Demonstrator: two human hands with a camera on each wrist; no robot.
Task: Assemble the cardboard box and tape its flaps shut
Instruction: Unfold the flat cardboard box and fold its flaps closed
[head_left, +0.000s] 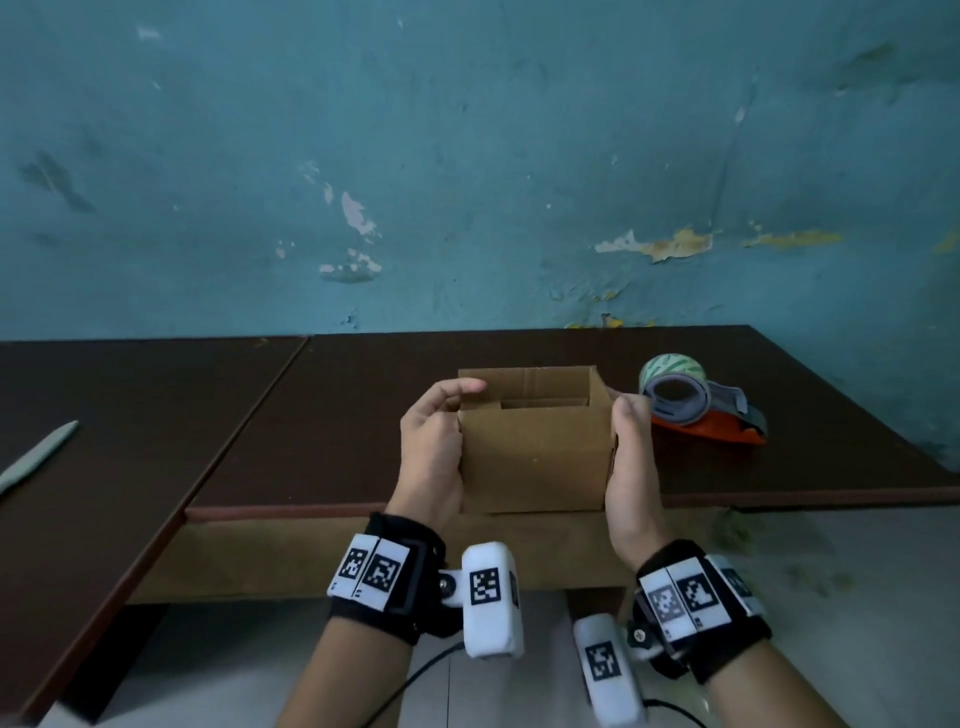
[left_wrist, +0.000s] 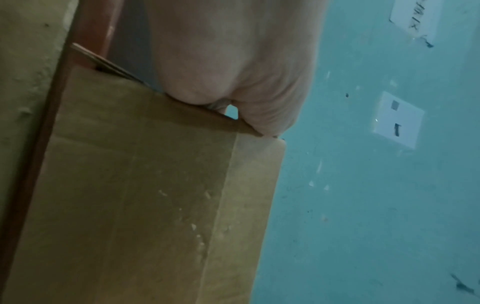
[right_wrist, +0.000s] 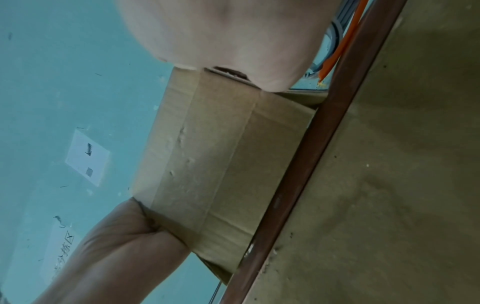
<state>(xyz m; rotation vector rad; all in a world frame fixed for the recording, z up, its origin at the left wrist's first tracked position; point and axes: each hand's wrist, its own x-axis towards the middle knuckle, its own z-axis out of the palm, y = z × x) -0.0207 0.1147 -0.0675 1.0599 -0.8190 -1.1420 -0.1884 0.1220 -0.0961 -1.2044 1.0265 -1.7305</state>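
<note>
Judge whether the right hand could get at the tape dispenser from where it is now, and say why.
Probably yes. The tape dispenser lies on the table just beyond the right hand, with nothing between them. But that hand grips the cardboard box and would have to let go first.

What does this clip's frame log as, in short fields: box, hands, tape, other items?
box: cardboard box upright at the near edge of the dark table, top open, flaps not closed
left hand: left hand grips the box's left side, fingers curled over the top edge
right hand: right hand holds the box's right side
tape: tape dispenser lies on the table right of the box, untouched
other: grey flat tool at far left, identity unclear
</note>
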